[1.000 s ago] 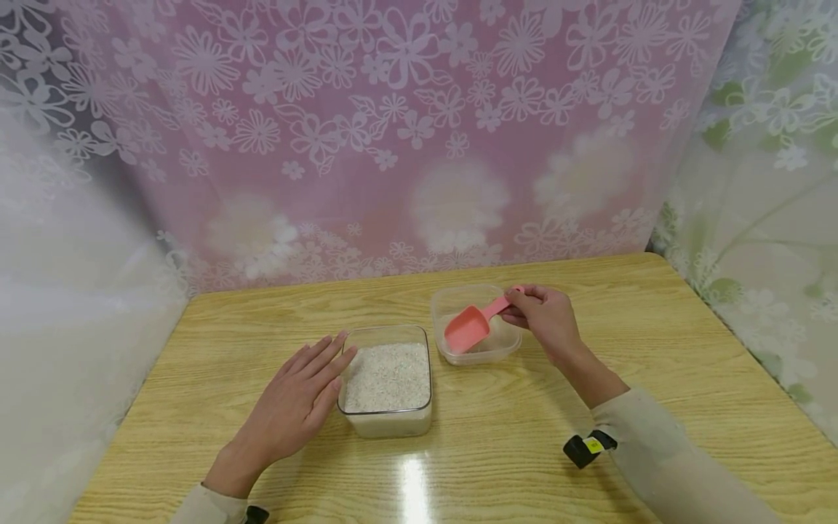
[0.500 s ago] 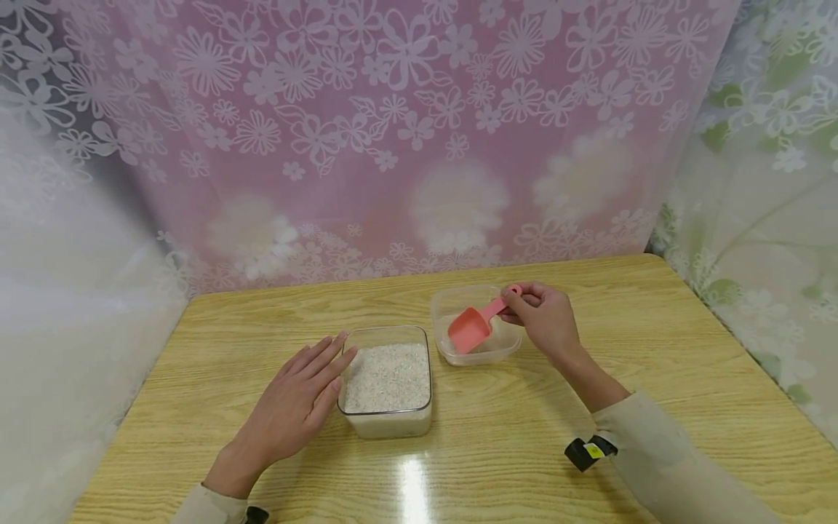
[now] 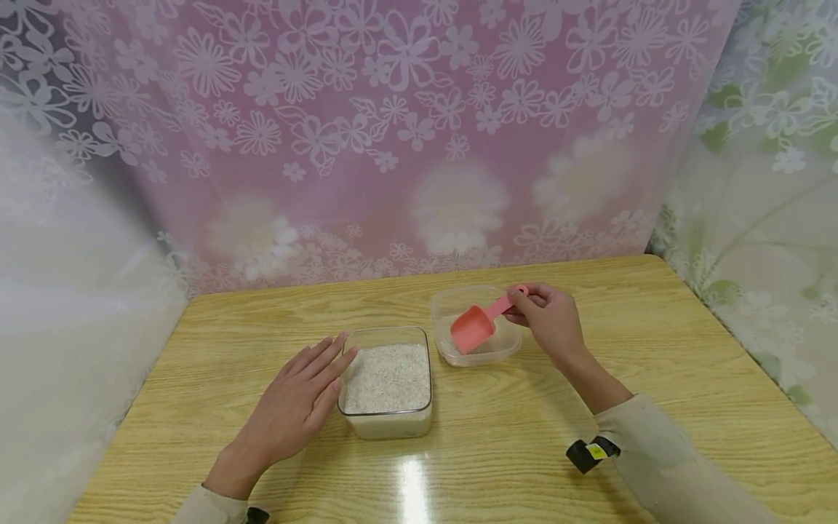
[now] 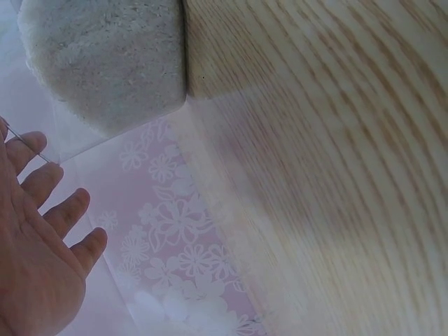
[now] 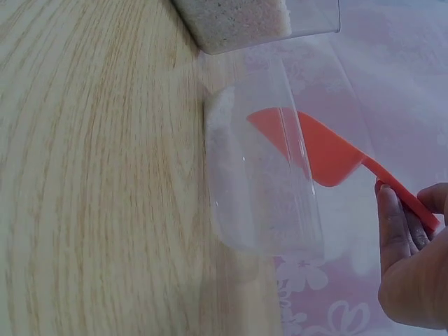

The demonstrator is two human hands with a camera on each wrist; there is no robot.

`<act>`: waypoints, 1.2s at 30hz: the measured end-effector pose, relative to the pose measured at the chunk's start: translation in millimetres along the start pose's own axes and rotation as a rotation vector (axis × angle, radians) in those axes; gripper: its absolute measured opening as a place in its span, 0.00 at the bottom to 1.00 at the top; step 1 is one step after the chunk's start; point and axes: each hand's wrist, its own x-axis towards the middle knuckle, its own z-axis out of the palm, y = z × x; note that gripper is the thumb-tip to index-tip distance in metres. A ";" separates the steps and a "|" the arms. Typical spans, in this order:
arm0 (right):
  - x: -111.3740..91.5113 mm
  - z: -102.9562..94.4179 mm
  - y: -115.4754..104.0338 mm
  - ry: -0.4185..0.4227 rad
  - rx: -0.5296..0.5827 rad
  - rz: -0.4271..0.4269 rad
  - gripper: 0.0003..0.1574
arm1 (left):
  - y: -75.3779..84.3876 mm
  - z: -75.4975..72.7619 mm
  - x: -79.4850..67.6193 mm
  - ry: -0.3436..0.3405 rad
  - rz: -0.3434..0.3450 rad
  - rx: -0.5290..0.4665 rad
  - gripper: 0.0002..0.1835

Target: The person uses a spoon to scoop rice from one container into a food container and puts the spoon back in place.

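My right hand (image 3: 551, 320) pinches the handle of a pink scoop (image 3: 473, 331). The scoop's bowl tilts down inside a clear plastic container (image 5: 252, 189), and its tip dips below the rim in the right wrist view. A little rice (image 5: 220, 115) lies on that container's bottom. To its left stands a square clear container (image 3: 388, 425), filled partway with rice (image 3: 389, 378). My left hand (image 3: 291, 407) has its fingers extended, with the fingertips at that container's left rim. No rice shows in the scoop's bowl.
Both containers stand on a wood-grain table (image 3: 497, 451). A pink flowered curtain (image 3: 366, 189) hangs behind it, and pale sheets hang at the left and right. A black wrist device (image 3: 589, 453) sits at the right sleeve.
The scoop has shifted slightly to the right over the plastic container, along with my right hand. My left hand and both containers have stayed in place.
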 end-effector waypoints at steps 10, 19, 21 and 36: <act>3.1 -11.3 2.3 0.037 0.224 0.140 0.24 | -0.7 0.8 -0.1 0.006 0.000 -0.003 0.26; 2.2 -14.0 -5.7 0.031 0.398 0.169 0.21 | -0.3 1.1 -0.2 0.008 -0.001 -0.009 0.26; 2.1 -14.3 -7.7 0.029 0.425 0.178 0.20 | -0.6 1.3 -0.2 0.010 0.001 -0.008 0.26; -11.8 2.3 -38.7 -0.069 0.541 0.111 0.08 | 0.4 0.1 -0.1 0.014 0.001 0.001 0.26</act>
